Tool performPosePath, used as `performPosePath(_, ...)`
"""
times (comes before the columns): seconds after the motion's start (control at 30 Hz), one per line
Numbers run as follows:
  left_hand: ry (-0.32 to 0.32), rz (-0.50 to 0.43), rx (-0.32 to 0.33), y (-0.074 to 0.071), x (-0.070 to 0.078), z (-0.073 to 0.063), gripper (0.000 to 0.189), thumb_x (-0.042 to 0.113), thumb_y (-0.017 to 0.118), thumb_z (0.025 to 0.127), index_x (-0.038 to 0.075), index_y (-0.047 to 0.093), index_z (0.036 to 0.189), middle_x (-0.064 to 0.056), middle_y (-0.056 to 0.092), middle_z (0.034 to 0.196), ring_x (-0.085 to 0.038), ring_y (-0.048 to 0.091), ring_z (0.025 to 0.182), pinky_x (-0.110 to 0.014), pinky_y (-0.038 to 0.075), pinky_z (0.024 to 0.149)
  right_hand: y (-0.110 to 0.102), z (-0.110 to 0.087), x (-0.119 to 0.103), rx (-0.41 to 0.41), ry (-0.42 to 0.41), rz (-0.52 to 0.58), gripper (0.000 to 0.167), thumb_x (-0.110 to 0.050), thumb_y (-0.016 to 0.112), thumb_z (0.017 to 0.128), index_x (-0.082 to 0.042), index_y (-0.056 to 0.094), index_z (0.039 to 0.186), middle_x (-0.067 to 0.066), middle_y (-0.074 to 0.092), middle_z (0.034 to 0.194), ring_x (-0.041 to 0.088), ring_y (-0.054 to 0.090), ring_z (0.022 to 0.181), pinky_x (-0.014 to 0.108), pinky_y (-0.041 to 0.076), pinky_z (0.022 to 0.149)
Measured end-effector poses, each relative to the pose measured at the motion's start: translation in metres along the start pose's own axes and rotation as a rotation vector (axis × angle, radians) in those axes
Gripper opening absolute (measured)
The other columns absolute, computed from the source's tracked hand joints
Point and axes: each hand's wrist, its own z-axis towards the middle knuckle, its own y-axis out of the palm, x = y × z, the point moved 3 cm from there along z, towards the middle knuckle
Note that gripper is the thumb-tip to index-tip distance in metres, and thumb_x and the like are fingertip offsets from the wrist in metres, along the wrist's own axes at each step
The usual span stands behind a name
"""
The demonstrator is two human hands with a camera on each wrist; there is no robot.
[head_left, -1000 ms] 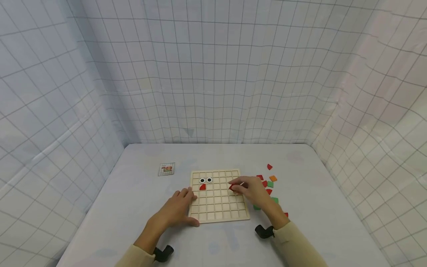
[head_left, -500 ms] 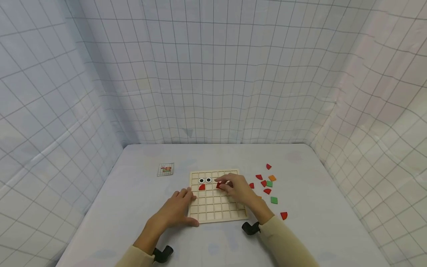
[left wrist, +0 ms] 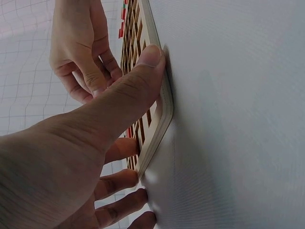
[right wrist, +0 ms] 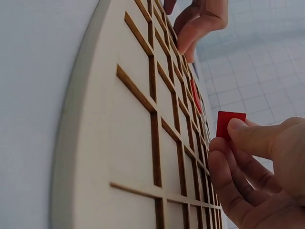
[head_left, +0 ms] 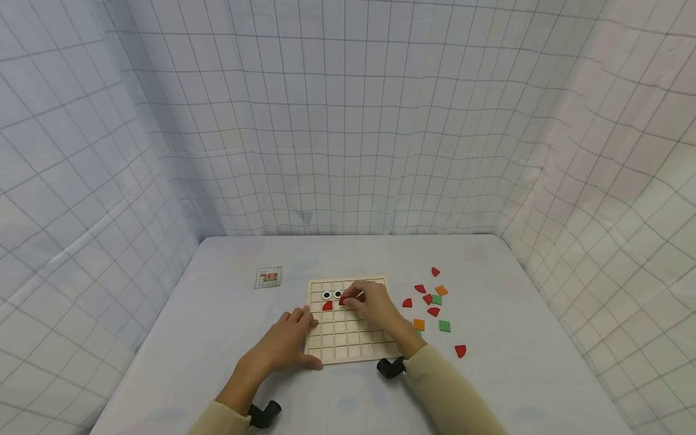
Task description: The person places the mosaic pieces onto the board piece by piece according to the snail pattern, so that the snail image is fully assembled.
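We're early on, by the look of it: just three pieces lie on the wooden grid board (head_left: 348, 339), namely two eye discs (head_left: 327, 295) side by side and one red quarter-round (head_left: 327, 306) under the left-hand one. And here's a fourth — the right hand (head_left: 372, 305) pinches a red piece (right wrist: 229, 124) between thumb and fingers, over the board near the right-hand disc; whether it touches the board, we can't tell. Our left hand (head_left: 285, 341) rests at the board's left edge, fingers spread, thumb on the near corner.

Plenty seems left! Loose on the table (head_left: 489, 290), right of the board, we count six red quarter-rounds (head_left: 460, 351), two orange squares (head_left: 441, 290) and three green pieces (head_left: 444, 326) — one of those partly hidden. One picture card (head_left: 269, 277) lies beyond the board, to the left.
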Motion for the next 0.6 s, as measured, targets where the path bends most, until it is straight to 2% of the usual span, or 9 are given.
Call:
performPosePath(0.13,-0.002,0.009,0.0,0.001,0.0,0.0,0.099,0.048,0.11,0.077,0.002,0.064,0.152,-0.034,0.053,0.172,-0.055,0.059,0.146,-0.071,0.051,0.125,0.006,0.003,-0.001,0.004,0.012,-0.023,0.009,-0.013,0.081,0.111,-0.014,0.086,0.118,0.003,0.086,0.119,0.012,0.075,0.1,0.027,0.064,0.089)
performPosePath(0.33,-0.005,0.017,0.002,0.002,-0.002,0.001,0.098,0.048,0.11,0.077,0.002,0.064,0.15,-0.034,0.054,0.171,-0.055,0.059,0.146,-0.07,0.052,0.125,0.015,0.011,0.001,-0.005,-0.018,-0.065,0.01,-0.012,0.082,0.11,-0.014,0.086,0.119,0.001,0.085,0.112,0.011,0.076,0.098,0.027,0.063,0.089)
performPosePath(0.6,-0.011,0.009,-0.003,0.003,-0.002,0.001,0.098,0.048,0.11,0.077,0.002,0.064,0.151,-0.034,0.053,0.173,-0.056,0.058,0.148,-0.071,0.051,0.126,0.018,0.014,-0.002,-0.012,-0.04,-0.094,0.008,-0.008,0.083,0.109,-0.013,0.086,0.115,0.002,0.084,0.107,0.014,0.078,0.097,0.029,0.065,0.087)
